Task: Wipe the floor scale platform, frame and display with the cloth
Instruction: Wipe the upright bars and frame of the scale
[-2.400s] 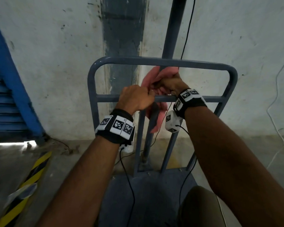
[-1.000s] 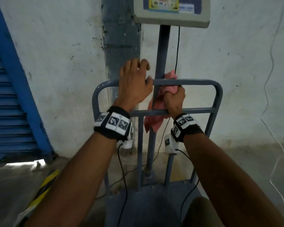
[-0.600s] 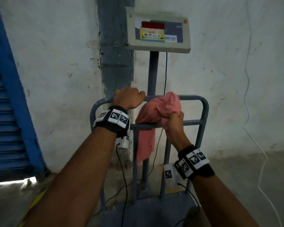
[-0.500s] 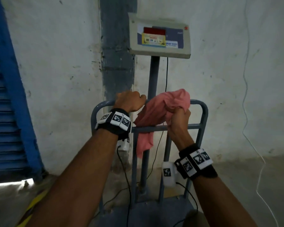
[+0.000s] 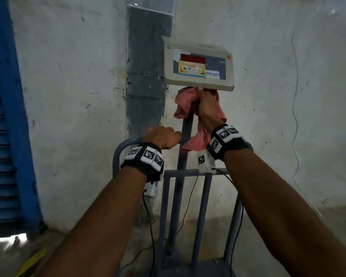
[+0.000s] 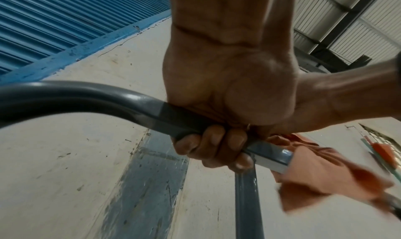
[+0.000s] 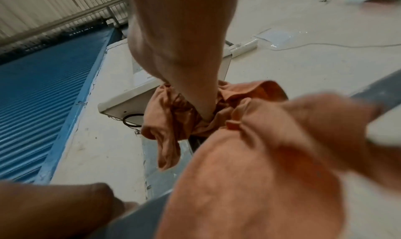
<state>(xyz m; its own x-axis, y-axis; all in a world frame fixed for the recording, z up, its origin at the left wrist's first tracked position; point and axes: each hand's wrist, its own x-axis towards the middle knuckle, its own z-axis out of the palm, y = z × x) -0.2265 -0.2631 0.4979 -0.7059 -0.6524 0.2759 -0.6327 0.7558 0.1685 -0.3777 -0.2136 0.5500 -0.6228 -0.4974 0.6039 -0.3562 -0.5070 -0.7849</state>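
Note:
The floor scale's grey tubular frame [image 5: 169, 188] rises from the platform [image 5: 210, 268] at the bottom of the head view. A grey pole [image 5: 185, 140] carries the cream display box [image 5: 198, 65] with its red window. My left hand [image 5: 162, 136] grips the frame's top rail [image 6: 65, 95], fingers curled round the tube. My right hand [image 5: 207, 108] holds the pink cloth [image 5: 183, 104] bunched around the top of the pole, just under the display's lower edge. In the right wrist view the cloth [image 7: 260, 174] fills the foreground below the display box [image 7: 128, 103].
A white plastered wall with a grey painted strip [image 5: 146, 76] stands behind the scale. A blue roller shutter [image 5: 2, 136] is on the left. A thin white wire [image 5: 297, 116] hangs down the wall on the right. Black cables [image 5: 148, 216] run down from my wrists.
My right hand has lifted the cloth from the frame's top rail up the pole to just below the display. My left hand stays gripping the top rail.

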